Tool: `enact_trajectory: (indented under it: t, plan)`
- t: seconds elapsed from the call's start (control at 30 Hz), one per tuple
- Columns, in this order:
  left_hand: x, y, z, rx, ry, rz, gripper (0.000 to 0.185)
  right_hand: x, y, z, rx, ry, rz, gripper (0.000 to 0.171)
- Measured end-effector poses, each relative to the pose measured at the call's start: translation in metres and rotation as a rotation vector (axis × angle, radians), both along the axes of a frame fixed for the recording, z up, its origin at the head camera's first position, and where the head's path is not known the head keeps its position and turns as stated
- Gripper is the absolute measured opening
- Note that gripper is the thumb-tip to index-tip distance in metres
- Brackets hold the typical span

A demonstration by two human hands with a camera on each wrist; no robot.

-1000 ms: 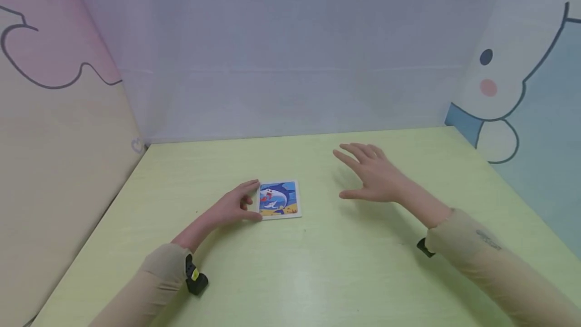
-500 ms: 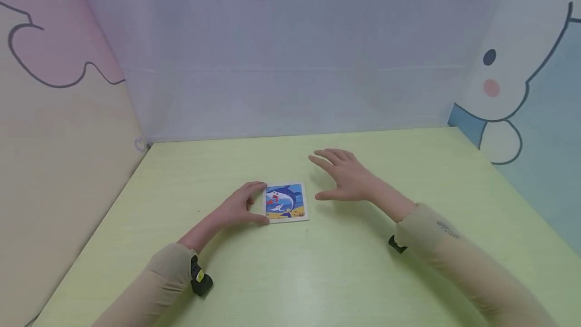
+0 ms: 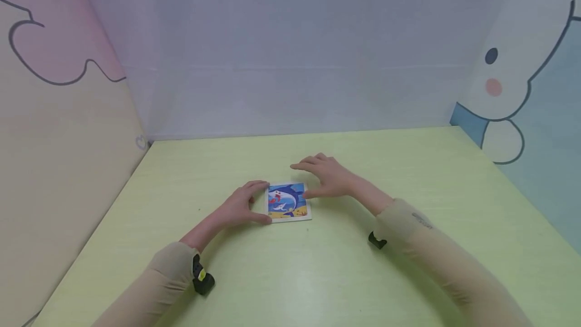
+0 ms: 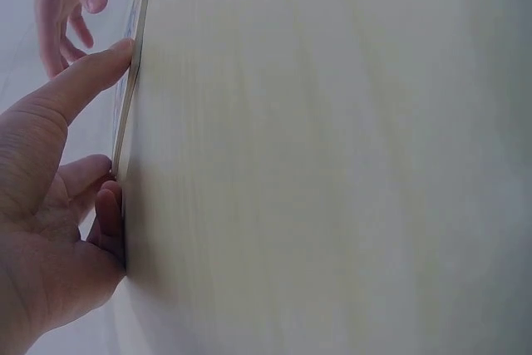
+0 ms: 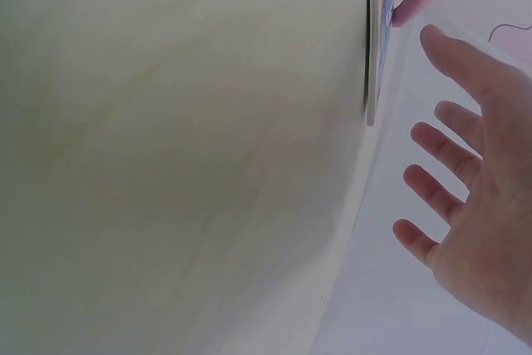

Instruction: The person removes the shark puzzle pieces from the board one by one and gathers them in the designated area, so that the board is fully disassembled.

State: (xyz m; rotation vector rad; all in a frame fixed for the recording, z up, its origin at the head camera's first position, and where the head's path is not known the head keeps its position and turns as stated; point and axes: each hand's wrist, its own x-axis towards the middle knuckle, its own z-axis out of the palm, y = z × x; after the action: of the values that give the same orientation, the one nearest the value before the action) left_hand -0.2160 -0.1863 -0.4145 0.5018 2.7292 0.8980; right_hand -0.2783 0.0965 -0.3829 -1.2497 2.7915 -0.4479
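A square picture card (image 3: 288,201) with a blue shark on it lies flat on the pale green table (image 3: 317,276). My left hand (image 3: 255,202) holds its left edge, index finger at the far corner and thumb at the near corner. The left wrist view shows the card's thin edge (image 4: 126,110) against that thumb and the curled fingers (image 4: 106,209). My right hand (image 3: 313,178) hovers with spread fingers by the card's far right corner, thumb close to the right edge. In the right wrist view the right hand (image 5: 424,110) is open beside the card (image 5: 373,47), not gripping it.
Panels with cartoon drawings close off the table on the left (image 3: 54,115), back (image 3: 290,54) and right (image 3: 522,79). Small black wrist cameras (image 3: 201,279) sit on both sleeves. Bare green tabletop stretches in front of and beside the card.
My right hand has moved left across the table, from well to the right of the card to its far right corner. The left hand has stayed at the card's left edge.
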Motion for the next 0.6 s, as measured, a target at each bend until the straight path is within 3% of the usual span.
enact_trajectory:
  t: [0.3,0.6]
  plan:
    - [0.000,0.000,-0.001,-0.001,-0.010,0.004,0.095,-0.004,-0.018,-0.002,0.036,-0.068,0.038,0.054]
    - [0.000,-0.001,0.000,-0.011,-0.009,-0.007,0.094,-0.003,-0.024,-0.001,0.073,-0.122,-0.017,0.038]
